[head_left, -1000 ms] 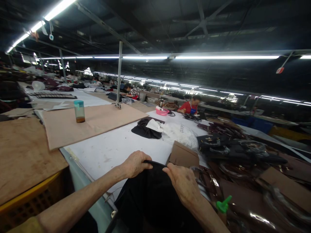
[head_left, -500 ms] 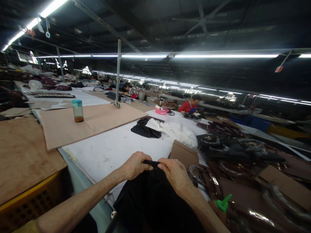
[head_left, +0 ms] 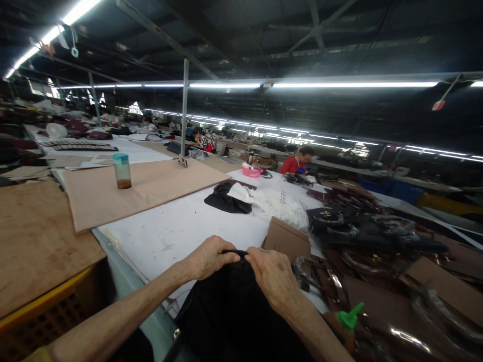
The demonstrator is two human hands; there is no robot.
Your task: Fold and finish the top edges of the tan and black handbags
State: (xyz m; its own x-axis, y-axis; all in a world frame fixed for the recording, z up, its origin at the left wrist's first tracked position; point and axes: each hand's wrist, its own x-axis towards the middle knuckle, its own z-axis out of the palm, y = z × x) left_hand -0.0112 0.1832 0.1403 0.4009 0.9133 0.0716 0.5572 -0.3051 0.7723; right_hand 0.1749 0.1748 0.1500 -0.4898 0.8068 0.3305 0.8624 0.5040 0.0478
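Note:
A large black cloth item (head_left: 234, 311) hangs at the table's near edge, its lower part running out of the picture. My left hand (head_left: 211, 257) pinches its top edge from the left. Close beside it, my right hand (head_left: 269, 271) grips the same edge from the right, thumb near the other thumb. A short stretch of black edge shows between the two hands. Just beyond my right hand lies a brown panel (head_left: 287, 240) on the white table surface (head_left: 169, 231).
A bottle (head_left: 123, 172) stands on a beige board (head_left: 151, 188). Dark bags (head_left: 392, 306), a green nozzle (head_left: 350, 317) and white plastic (head_left: 281, 206) lie right. A pink basket (head_left: 252, 171) and a person in red (head_left: 292, 163) are farther back. A yellow crate (head_left: 56, 311) is lower left.
Both hands keep their grip on the black edge, and the thumbs have shifted slightly. The view has moved a little; the surroundings look the same.

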